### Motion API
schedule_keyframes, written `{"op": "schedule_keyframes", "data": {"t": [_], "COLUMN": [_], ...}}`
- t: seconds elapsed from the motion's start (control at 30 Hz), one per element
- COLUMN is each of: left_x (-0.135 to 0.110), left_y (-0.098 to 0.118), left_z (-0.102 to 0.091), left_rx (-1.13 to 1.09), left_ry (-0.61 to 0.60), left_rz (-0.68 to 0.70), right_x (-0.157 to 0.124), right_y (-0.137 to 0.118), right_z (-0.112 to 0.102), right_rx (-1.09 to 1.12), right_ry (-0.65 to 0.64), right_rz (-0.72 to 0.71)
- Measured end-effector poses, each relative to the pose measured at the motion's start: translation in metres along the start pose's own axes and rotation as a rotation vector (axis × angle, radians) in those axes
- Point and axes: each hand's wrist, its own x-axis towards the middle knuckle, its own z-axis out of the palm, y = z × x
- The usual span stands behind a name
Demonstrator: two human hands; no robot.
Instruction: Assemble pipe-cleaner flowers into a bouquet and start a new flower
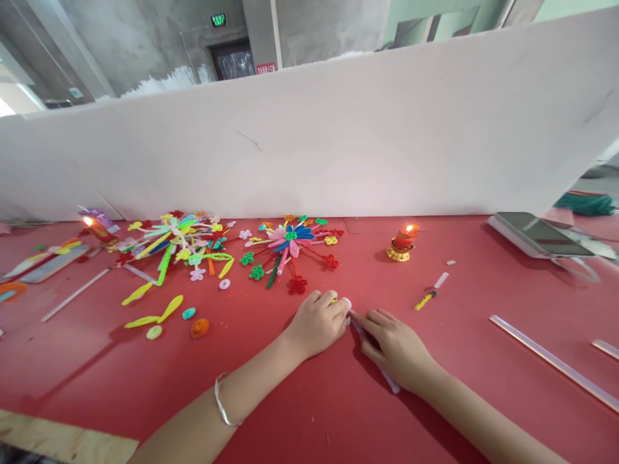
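Nearest, two bare forearms (261, 374), the left ringed by a thin silver-coloured bangle (221, 403), reach over a matt red bench (290, 419). At its middle, the hands meet. The left hand (319, 322) is curled tight, its grip closed on a small pale round piece (347, 303) that shows at the fingertips, with a trace of yellow beside it. The right hand (394, 345) has bent fingers touching that piece; a slim translucent stick (391, 384) runs beneath the palm, and whether this grip clasps it cannot be told. Far left, two many-coloured, fuzzy flower clusters (290, 236) (174, 232) look largely assembled, their petals fanned out around the centres. Nearer, fuzzy yellow leaf shapes (171, 308) and a coiled orange disc (199, 328) lie loose, seemingly unattached. The piece in hand appears unfinished: smooth, rounded, mostly covered by fingers. Far right, a lit red candle (405, 238) stands in a gold holder (398, 254).
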Motion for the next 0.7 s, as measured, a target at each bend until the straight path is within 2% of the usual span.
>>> {"op": "schedule_keyframes", "data": {"t": [0.2, 0.7], "left_x": [0.0003, 0.0006], "left_y": [0.0003, -0.0001], "left_z": [0.0003, 0.0008], "left_rx": [-0.009, -0.012], "left_ry": [0.005, -0.011], "left_rz": [-0.005, 0.002], "right_x": [0.0004, 0.0012], "right_y": [0.0003, -0.0015], "right_z": [0.0000, -0.0024], "right_rx": [0.005, -0.007], "right_ry": [-0.029, -0.003], "right_rz": [0.008, 0.002]}}
